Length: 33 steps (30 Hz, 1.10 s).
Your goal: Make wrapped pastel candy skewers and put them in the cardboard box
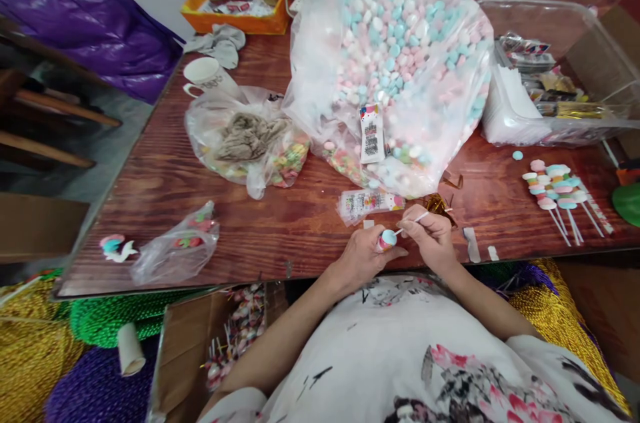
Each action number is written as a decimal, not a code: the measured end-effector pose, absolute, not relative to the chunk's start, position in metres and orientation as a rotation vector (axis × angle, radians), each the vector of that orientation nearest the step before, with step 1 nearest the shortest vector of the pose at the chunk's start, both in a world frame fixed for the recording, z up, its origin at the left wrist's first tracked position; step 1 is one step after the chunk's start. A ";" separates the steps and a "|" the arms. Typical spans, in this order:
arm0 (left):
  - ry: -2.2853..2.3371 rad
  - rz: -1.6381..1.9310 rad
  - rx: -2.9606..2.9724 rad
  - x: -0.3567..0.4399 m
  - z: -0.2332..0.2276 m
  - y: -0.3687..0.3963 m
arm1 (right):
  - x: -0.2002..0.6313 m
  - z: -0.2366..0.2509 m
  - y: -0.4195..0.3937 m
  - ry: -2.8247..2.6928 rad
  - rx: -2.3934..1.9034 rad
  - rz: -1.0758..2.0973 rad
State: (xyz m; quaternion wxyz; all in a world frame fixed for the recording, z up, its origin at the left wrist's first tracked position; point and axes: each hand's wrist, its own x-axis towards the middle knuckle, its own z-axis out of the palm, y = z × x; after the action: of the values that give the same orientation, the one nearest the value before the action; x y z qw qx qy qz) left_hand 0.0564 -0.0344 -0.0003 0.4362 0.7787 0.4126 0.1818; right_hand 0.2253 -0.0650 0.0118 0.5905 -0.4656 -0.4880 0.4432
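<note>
Left hand: the left hand [361,256] is at the near edge of the table [165,176], its fingers closed around a small stack of round sweets [387,239] with a pale blue one on top.
Right hand: the right hand [431,236] is just beside the left one, touching it, with thumb and fingers pinched together on a thin white stick [413,220].
Stick: it slants up and away from the pinch, and its lower end meets the sweets held in the left hand.
Just beyond the hands: a small clear packet [367,202] with a coloured print lies flat on the table, and some gold foil [439,203] sits beside it, past the right hand's knuckles.
Further beyond: a big clear bag [400,70] full of pink, blue and white sweets, with a barcode label on its near side.
Off to the right of the right hand: finished sweet sticks [557,193] lie in a row, well apart from the hands, and a clear plastic box [550,76] stands behind them.
Off to the left of the left hand: a smaller bag [250,140] of mixed sweets, a white cup [205,74] behind it, and a little bag [177,246] near the table edge.
Below the left arm: a cardboard box [200,336] holding more wrapped sticks.
</note>
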 end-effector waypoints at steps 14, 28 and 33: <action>1.160 0.530 1.929 0.041 0.009 -0.032 | 0.225 0.005 -0.065 -1.051 -1.130 0.878; 1.253 0.501 2.049 0.042 0.013 -0.032 | 0.194 -0.004 -0.075 -1.247 -1.079 0.772; 1.193 0.398 1.950 0.037 0.017 -0.027 | 0.212 0.001 -0.076 -1.388 -0.954 0.706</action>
State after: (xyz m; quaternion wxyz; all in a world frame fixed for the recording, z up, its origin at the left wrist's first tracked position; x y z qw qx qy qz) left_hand 0.0369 -0.0273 0.0165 0.3991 0.7706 0.4713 0.1574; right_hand 0.2123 -0.0756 0.0008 0.6114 -0.4134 -0.6014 0.3060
